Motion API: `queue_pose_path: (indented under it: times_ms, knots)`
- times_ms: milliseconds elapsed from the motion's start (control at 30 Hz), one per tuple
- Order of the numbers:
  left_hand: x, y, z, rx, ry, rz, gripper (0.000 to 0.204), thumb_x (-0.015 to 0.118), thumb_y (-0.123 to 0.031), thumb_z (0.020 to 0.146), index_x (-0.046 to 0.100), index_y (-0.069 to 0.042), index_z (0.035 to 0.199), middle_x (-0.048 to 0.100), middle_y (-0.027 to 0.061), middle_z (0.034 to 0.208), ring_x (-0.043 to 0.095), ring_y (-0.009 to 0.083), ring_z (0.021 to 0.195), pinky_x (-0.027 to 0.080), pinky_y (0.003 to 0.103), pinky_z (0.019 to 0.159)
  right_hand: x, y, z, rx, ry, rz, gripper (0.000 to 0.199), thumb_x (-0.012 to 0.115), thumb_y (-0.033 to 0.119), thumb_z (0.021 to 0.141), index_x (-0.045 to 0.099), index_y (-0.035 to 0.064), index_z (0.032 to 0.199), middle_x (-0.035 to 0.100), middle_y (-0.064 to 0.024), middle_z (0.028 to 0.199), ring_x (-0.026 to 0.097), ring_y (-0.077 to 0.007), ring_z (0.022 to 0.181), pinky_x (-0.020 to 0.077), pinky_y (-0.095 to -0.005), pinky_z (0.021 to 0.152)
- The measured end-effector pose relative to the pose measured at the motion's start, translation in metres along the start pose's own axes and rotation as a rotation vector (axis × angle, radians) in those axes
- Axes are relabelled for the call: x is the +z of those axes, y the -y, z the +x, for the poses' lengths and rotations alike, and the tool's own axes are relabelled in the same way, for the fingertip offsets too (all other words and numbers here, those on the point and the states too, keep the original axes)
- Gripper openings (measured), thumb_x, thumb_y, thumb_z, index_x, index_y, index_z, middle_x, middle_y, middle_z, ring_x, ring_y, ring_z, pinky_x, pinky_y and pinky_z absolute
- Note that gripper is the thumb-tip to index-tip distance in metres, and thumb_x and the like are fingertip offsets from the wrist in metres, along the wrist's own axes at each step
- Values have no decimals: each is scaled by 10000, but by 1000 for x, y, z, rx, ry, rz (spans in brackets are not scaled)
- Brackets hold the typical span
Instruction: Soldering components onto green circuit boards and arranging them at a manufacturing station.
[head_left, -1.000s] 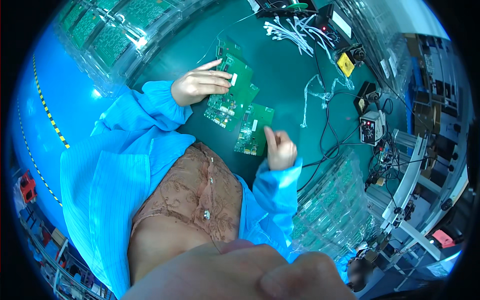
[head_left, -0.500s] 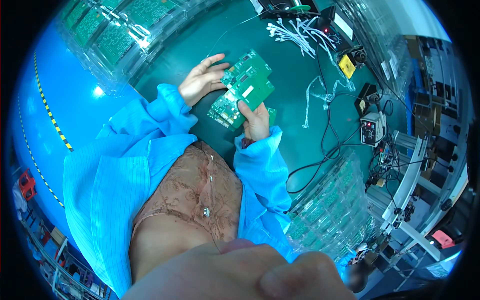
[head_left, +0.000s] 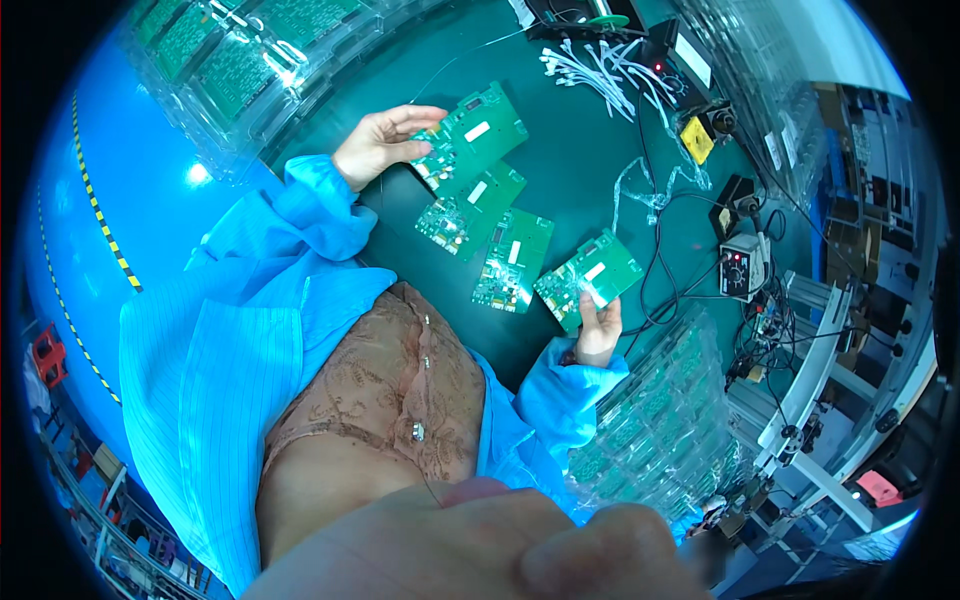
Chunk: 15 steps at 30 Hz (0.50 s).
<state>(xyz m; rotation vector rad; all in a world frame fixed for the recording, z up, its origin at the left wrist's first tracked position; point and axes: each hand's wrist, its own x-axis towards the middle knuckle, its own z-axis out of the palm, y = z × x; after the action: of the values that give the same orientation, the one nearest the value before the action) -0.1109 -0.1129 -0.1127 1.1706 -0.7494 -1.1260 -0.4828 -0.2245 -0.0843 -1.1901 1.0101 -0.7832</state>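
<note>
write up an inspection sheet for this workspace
Surface: green worktop, partly covered.
Job's things: upper circuit board held, overlapping second board in view; third board lying flat; right-hand board held.
Clutter: crumpled clear strip, yellow pad.
Grips: left grip holds upper circuit board; right grip holds right-hand board.
Cables: white bundle, loose; black cables looping near grey control box.
Surroundings: clear trays containing boards.

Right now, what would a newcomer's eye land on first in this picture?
Probably the green circuit board held in the left hand and the second board in the right hand, with two more boards lying between them on the green table. Next might come the white cables at the table's far side, then the clear plastic trays at upper left.
</note>
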Motion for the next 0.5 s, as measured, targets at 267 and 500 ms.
queue_pose_path:
  times_ms: [267, 500]
  knots:
    - [-14, -17, -5, -4, -39, 10, 511, 591, 46, 863, 461, -39, 1350, 590, 65, 1231, 541, 109, 1111, 418, 252, 956, -2, -15, -7, 90, 34, 66, 343, 557, 16, 919, 482, -33, 1250, 608, -126, 1166, 598, -180, 1014, 464, -296, 884]
    - [-19, -32, 15, 28, 28, 131, 543, 596, 65, 839, 453, -55, 1349, 597, 75, 1183, 577, 125, 1041, 471, 275, 918, 0, -16, -7, 113, 49, 126, 335, 551, 27, 926, 479, -37, 1247, 600, -132, 1179, 591, -180, 1033, 461, -297, 897]
